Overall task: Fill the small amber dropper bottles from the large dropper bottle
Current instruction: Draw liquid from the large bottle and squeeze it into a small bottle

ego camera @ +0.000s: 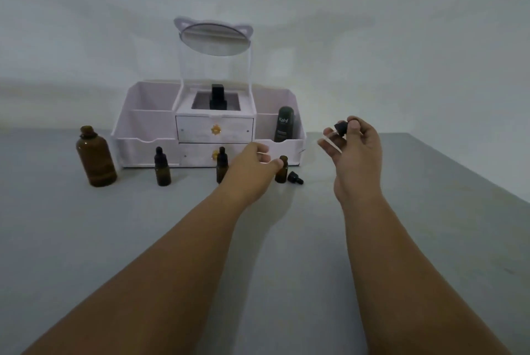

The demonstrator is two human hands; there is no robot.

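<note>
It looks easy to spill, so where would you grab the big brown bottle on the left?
Probably wrap the large bottle round its straight body, coming from the near side. It stands upright with its narrow neck uncapped, and the organizer stands behind it to the right.

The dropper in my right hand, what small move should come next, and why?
Probably lower the dropper tip over the uncapped small bottle. The right hand pinches its black bulb, with the glass tube pointing down-left toward that bottle. The left hand is beside the bottle, thumb at its neck, and a loose cap lies next to it. Whether the tube holds liquid, I cannot tell.
</note>
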